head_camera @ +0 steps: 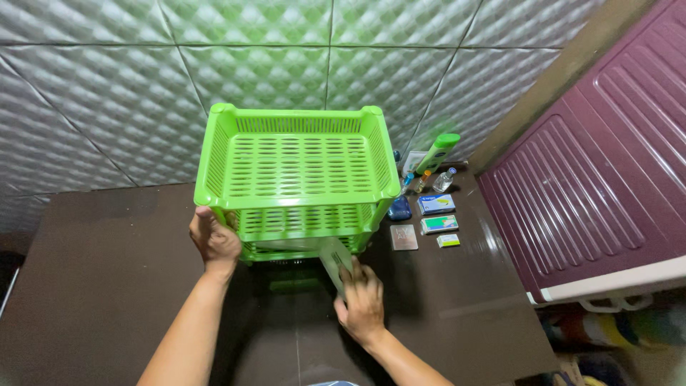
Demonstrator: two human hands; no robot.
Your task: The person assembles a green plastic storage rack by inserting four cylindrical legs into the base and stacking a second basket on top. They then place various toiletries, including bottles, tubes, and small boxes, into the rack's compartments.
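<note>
Two hands on it: left hand (213, 239) gripping the green tiered plastic rack (296, 179), right hand (362, 304) holding a pale flat piece (333, 259) at its base.

Tiered rack (296, 168): bright green, slotted grid pattern. Surface (107, 286): dark brown, glossy. Wall panels (107, 86): silver-grey, quilted diamond pattern. Cabinet (607, 164): maroon, ribbed panels, white edge. Tall bottle (437, 152): pale green, darker green cap. Small boxes (437, 214): blue-white, green-white. Flat card (334, 261) at right hand (363, 304): translucent grey-green.
</note>
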